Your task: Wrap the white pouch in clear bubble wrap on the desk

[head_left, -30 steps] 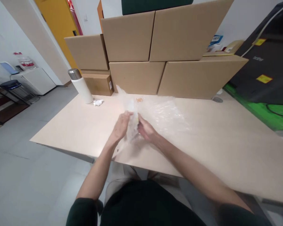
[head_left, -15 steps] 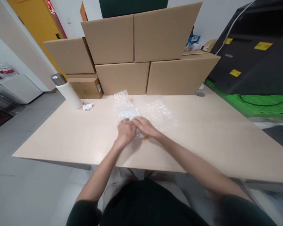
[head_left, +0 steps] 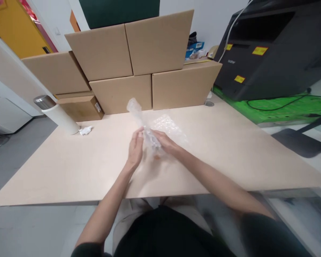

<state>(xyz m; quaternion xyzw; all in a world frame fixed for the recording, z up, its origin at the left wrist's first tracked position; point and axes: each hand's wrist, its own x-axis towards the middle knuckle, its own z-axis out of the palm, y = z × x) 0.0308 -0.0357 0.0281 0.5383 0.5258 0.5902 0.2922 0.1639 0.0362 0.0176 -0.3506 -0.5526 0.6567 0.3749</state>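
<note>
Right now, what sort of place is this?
Probably an office or workroom: there are stacked boxes, what looks like a big dark printer, and clear wrap on the table.

Bubble wrap [head_left: 151,138], boxes [head_left: 123,94] behind, bottle [head_left: 61,119] left, printer [head_left: 267,67] right

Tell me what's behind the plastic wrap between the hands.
Behind the plastic wrap, a cardboard box stands on the table; part of the box's bottom edge is covered by wrap.

The bubble wrap [head_left: 151,137] is tinted translucent white, the tabletop [head_left: 222,142] pale beige. The black printer [head_left: 273,73] is marked with red-edged yellow stickers [head_left: 260,51]; the white vacuum flask [head_left: 61,118] is capped in silver.
</note>
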